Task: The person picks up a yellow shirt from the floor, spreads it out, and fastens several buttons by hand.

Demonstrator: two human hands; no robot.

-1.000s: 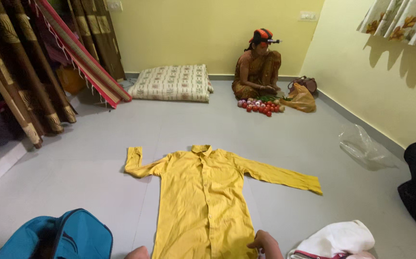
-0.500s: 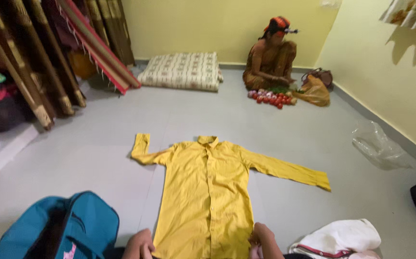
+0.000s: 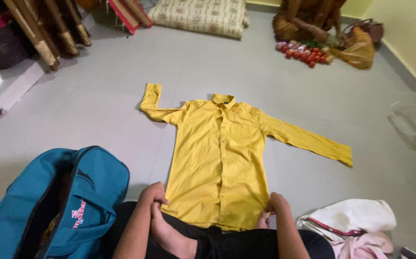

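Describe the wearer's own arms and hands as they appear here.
Both forearms are bare, with no sleeves showing. The left hand and right hand wear no gloves; no rings, watch or bracelets show. Nothing is marked on them.

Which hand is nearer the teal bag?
Left. The left hand grips the yellow shirt's hem beside the teal bag; the right hand holds the hem's far corner.
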